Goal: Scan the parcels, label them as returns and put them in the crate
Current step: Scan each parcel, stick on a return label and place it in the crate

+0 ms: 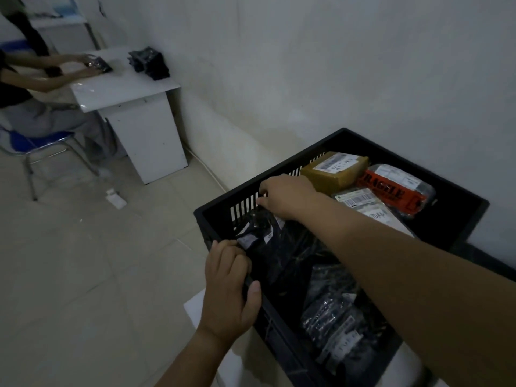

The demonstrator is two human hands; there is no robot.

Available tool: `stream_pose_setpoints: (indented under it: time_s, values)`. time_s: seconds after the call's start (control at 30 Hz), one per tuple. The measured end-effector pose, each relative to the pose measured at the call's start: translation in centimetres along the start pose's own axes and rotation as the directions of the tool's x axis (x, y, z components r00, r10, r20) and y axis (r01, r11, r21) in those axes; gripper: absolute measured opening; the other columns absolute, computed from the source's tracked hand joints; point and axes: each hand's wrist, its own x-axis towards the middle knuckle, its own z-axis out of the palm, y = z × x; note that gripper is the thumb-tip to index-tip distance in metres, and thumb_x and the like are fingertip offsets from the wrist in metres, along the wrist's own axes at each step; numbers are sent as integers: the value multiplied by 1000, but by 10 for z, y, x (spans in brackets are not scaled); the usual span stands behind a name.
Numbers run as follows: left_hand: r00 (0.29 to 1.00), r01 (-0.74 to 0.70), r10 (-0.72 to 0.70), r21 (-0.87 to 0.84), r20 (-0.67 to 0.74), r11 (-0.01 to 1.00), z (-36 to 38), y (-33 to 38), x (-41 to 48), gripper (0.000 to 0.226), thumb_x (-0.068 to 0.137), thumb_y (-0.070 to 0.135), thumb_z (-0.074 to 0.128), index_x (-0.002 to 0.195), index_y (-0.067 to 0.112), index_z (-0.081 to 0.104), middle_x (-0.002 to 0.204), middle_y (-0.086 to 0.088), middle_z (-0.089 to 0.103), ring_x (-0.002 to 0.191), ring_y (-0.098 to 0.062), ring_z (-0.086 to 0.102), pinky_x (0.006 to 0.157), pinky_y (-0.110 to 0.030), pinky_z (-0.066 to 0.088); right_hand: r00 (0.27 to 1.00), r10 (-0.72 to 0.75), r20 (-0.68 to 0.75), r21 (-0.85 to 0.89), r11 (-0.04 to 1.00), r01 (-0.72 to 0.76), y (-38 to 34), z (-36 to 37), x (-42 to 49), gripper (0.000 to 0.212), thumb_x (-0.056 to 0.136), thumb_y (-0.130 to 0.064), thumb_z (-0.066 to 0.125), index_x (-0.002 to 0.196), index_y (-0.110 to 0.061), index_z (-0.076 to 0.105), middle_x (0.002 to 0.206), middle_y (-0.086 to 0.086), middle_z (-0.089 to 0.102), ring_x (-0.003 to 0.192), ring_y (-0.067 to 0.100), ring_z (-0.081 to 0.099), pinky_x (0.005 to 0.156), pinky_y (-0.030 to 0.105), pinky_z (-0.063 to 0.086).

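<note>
Dim room; left hand [229,286] curled round crate [458,219] rim, right hand [287,195] pinching black parcel [268,233] inside.

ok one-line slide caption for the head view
Right hand holds a black parcel inside the black crate while the left hand grips its rim

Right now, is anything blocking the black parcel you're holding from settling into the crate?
Nothing visible does. The right hand pinches the black parcel, already inside the crate by its slotted wall. The brown box and the orange-taped parcel lie at the far end, clear of it. The left hand grips the near rim.
</note>
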Motion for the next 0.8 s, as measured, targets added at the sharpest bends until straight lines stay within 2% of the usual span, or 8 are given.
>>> stream_pose_setpoints:
  time_s: [0.1, 0.23, 0.33, 0.43, 0.57, 0.67, 0.73, 0.8]
  values:
    - [1000, -11, 11, 1, -3, 1000, 0, -1, 1, 36, 99, 41, 30, 78, 12, 39, 89, 3, 35, 94, -21, 37, 95, -57, 37, 999, -32, -1, 83, 996, 32, 6, -7, -8, 32, 99, -39, 49, 124, -26, 64, 127, 2, 64, 114, 24, 60, 93, 40, 51]
    - [1000, -13, 13, 0, 2, 1000, -1, 1, 1, 38, 99, 39, 31, 76, 10, 39, 88, 3, 34, 90, -22, 37, 94, -54, 37, 985, -51, -164, 305, 947, 99, 21, -15, -48, 41, 96, -35, 55, 136, -29, 56, 130, -2, 64, 115, 19, 60, 94, 36, 52]
    - [999, -13, 13, 11, 35, 1000, -5, 7, 3, 42, 101, 41, 29, 76, 8, 40, 85, -1, 36, 88, -24, 37, 94, -54, 37, 952, -37, -305, 413, 895, 167, 39, -8, -103, 41, 95, -32, 57, 135, -31, 55, 125, -5, 66, 112, 15, 62, 93, 37, 53]
    - [995, -23, 17, 51, 101, 998, -12, 10, 4, 38, 100, 38, 32, 78, 9, 42, 87, -3, 40, 90, -28, 42, 96, -57, 38, 931, -16, -365, 458, 868, 194, 56, 10, -170, 39, 93, -28, 60, 132, -27, 58, 128, -5, 64, 117, 12, 57, 101, 35, 49]
    - [978, 24, -35, 57, 206, 998, -22, 29, -3, 34, 102, 43, 34, 97, 14, 53, 100, 0, 48, 109, -37, 52, 106, -63, 34, 924, 113, -366, 474, 877, 80, 78, 46, -275, 50, 93, -31, 63, 142, -24, 52, 145, -5, 52, 137, 10, 42, 116, 26, 31]
    - [973, 12, -1, -47, 232, 999, -24, 88, -23, 37, 100, 38, 39, 114, 8, 55, 112, -7, 53, 108, -36, 53, 101, -70, 34, 927, 250, -279, 573, 818, -48, 97, 85, -370, 52, 97, -33, 59, 147, -29, 44, 147, -18, 41, 140, -3, 29, 113, 10, 17]
    - [958, -55, 91, -137, 272, 989, -20, 145, -45, 37, 100, 35, 40, 118, 6, 54, 120, -15, 55, 116, -41, 52, 103, -68, 35, 900, 382, -212, 660, 735, -156, 110, 116, -437, 53, 97, -32, 61, 147, -30, 43, 148, -19, 41, 136, -7, 30, 114, 12, 24]
    - [933, -111, 180, -226, 311, 968, -10, 203, -77, 36, 98, 31, 43, 120, 5, 54, 127, -15, 54, 131, -36, 47, 118, -54, 28, 854, 498, -151, 704, 661, -261, 122, 147, -505, 54, 96, -31, 63, 146, -29, 44, 147, -17, 45, 132, -8, 36, 111, 12, 29]
